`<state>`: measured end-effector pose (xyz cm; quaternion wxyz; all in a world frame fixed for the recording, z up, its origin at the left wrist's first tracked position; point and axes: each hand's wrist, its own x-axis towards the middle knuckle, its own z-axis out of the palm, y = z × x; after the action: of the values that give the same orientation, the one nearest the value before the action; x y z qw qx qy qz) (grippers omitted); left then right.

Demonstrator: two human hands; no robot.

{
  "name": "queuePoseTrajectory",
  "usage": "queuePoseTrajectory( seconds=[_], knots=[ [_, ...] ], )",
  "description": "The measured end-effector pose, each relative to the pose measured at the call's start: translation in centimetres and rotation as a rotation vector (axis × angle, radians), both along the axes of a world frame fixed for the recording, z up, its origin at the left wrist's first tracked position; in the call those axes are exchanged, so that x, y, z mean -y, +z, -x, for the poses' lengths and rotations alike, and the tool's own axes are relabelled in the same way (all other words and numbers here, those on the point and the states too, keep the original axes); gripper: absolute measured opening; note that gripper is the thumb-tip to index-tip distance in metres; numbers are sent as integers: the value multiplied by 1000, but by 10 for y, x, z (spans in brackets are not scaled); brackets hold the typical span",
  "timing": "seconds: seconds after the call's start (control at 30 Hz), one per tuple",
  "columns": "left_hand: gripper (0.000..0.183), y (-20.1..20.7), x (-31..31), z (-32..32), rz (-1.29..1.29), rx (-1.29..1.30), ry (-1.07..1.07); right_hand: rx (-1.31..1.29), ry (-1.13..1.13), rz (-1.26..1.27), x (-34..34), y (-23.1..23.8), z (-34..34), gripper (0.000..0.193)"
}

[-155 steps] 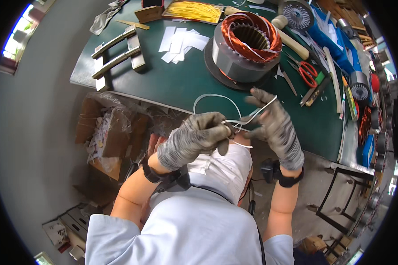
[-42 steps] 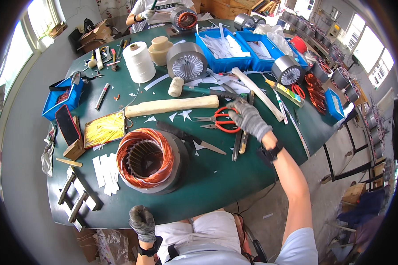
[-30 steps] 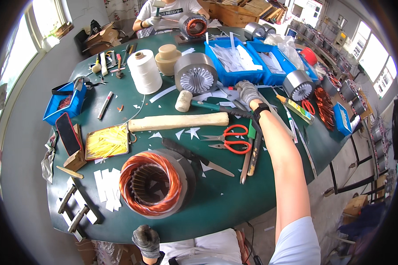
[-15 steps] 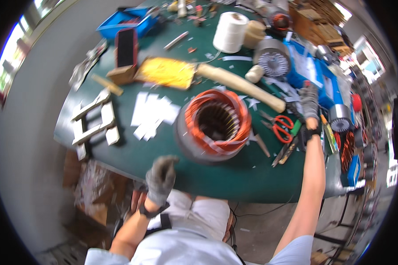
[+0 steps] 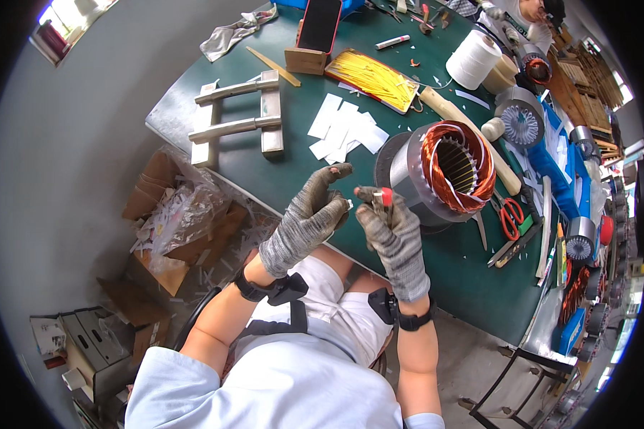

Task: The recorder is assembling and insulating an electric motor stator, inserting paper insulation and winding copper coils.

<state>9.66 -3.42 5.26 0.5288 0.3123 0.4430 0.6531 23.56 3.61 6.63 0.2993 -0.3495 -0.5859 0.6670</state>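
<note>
Table (image 5: 479,286): green; copper-wound stator (image 5: 433,168) just beside the right hand (image 5: 393,239).
Left hand (image 5: 308,218): half-curled, apparently pinching a white scrap (image 5: 350,205).
Right hand: gripping a small red-ended piece (image 5: 386,197).
Handling: red end best kept off the copper.

- Left hand (image 5: 304,225): top finger (image 5: 334,171) pokes out sideways.
- Right hand (image 5: 396,239): fingers (image 5: 376,227) curl in.
- Left arm (image 5: 218,314) and right arm (image 5: 416,354) reach forward, hands near.

Fisheye worn on the head
Looks steeply down, left hand (image 5: 300,225) and right hand (image 5: 397,239) near, green table (image 5: 472,286) beyond.
</note>
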Motion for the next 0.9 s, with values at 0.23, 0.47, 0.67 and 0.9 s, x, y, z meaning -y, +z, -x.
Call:
queuePoseTrajectory(
  seconds=[0.23,0.47,0.67,0.9],
  knots=[
    [31,-15,-6,9,-2,-102,-63,35,83,-46,-15,-30,14,5],
    [25,-16,-11,17,75,-111,-61,-122,71,119,-20,-37,16,10],
    [24,-17,-10,23,66,-121,-99,76,71,-116,-21,-35,19,7],
    [19,-21,1,22,76,-198,-103,80,69,-261,-13,-52,22,13]
  ],
)
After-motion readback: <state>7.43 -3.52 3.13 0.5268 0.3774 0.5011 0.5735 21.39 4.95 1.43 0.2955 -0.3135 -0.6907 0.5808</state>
